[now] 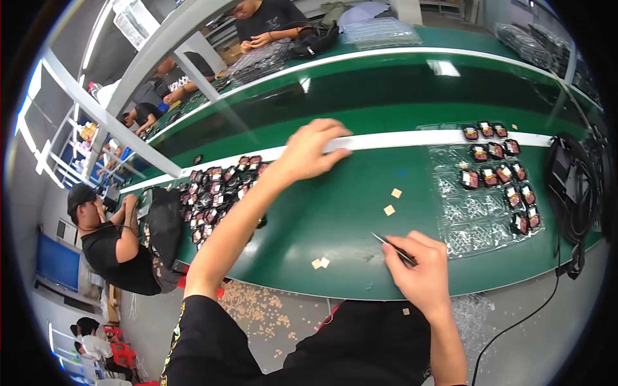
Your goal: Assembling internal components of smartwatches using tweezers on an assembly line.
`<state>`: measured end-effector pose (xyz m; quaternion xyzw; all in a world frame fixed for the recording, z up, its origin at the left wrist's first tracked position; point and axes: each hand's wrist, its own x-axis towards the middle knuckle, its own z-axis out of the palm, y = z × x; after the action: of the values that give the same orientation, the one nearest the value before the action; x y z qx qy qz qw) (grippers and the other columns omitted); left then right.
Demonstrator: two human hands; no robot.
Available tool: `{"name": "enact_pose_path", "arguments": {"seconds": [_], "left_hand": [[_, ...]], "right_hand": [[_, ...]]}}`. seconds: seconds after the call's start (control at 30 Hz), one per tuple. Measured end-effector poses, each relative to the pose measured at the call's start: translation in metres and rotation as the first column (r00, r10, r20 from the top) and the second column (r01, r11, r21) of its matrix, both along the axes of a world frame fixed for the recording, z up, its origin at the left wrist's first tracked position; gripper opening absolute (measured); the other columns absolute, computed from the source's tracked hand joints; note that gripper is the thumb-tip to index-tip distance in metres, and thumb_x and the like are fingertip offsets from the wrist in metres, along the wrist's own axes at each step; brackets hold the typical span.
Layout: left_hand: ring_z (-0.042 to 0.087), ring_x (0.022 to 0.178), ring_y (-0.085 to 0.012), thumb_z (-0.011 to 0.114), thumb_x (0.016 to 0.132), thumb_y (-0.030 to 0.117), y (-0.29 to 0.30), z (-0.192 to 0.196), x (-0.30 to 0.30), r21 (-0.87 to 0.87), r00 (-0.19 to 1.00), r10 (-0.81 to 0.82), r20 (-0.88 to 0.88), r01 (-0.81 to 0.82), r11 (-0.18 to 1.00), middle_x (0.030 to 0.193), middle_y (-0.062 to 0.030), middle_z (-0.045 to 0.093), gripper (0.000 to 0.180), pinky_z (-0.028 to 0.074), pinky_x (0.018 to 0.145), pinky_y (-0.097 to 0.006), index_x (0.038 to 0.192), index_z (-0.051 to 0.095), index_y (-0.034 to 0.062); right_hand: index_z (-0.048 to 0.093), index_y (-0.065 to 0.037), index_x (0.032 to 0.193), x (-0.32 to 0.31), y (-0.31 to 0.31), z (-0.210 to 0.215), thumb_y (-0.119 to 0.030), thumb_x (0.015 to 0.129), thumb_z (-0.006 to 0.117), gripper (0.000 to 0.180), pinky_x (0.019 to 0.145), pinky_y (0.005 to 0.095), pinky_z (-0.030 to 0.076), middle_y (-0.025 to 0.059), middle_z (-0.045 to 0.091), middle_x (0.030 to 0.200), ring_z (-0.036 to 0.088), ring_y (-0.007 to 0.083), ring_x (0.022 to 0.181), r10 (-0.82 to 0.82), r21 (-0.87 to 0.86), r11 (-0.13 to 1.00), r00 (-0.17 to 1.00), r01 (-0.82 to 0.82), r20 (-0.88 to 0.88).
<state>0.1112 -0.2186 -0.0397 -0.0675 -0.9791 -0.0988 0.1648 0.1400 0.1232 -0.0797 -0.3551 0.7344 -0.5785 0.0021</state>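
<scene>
My left hand (317, 153) is over the white strip (393, 139) that runs along the green table. Its fingers are stretched out, thumb apart, and nothing shows in them. My right hand (421, 267) is closed around slim dark tweezers (403, 255), their silver tip pointing up and left just above the table. Small tan square pieces (389, 210) lie scattered between and below my hands. Left of my left forearm spreads a pile of small black parts with reddish labels (209, 199). Similar parts sit in rows in a clear plastic tray (470, 238) at the right.
A dark cable bundle with a black box (570, 170) lies at the table's right edge. A grey metal frame post (145, 145) rises at the left. Co-workers sit at the left and across the table. Tan scraps (254, 309) litter the floor.
</scene>
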Motion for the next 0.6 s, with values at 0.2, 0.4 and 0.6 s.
{"name": "enact_pose_path", "arguments": {"seconds": [0.2,0.4,0.6], "left_hand": [[0.071,0.120,-0.0373,0.089,0.084,0.060,-0.115,0.016,0.118,-0.179,0.783,0.612,0.113,-0.590,0.788,0.114,-0.0155,0.078,0.061,0.058,0.102,-0.048,0.115,0.084,0.0069],[0.073,0.112,-0.0368,0.083,0.097,0.035,-0.129,0.014,0.116,-0.034,0.881,0.432,0.195,-0.434,0.900,0.113,-0.0174,0.079,0.038,0.057,0.100,-0.048,0.115,0.082,0.0020],[0.071,0.119,-0.0342,0.085,0.095,0.028,-0.128,0.021,0.110,-0.003,0.933,0.274,0.231,-0.281,0.960,0.122,-0.0155,0.078,0.041,0.057,0.100,-0.045,0.128,0.077,0.0056]], "right_hand": [[0.083,0.005,0.104,0.001,-0.006,0.000,-0.003,0.090,0.082,0.016,0.051,0.0348,0.044,0.0119,0.069,0.075,0.060,0.0208,0.054,0.024,0.052,0.998,1.000,-0.023,-0.006],[0.083,0.005,0.103,0.001,-0.010,-0.003,-0.001,0.089,0.083,0.015,0.049,0.0346,0.041,0.0115,0.067,0.074,0.057,0.0191,0.052,0.004,0.038,0.999,0.999,-0.002,-0.033],[0.083,0.005,0.103,0.001,-0.011,-0.002,0.000,0.089,0.083,0.015,0.049,0.0344,0.040,0.0103,0.065,0.073,0.054,0.0180,0.052,0.003,0.078,0.997,0.999,0.000,-0.034]]}}
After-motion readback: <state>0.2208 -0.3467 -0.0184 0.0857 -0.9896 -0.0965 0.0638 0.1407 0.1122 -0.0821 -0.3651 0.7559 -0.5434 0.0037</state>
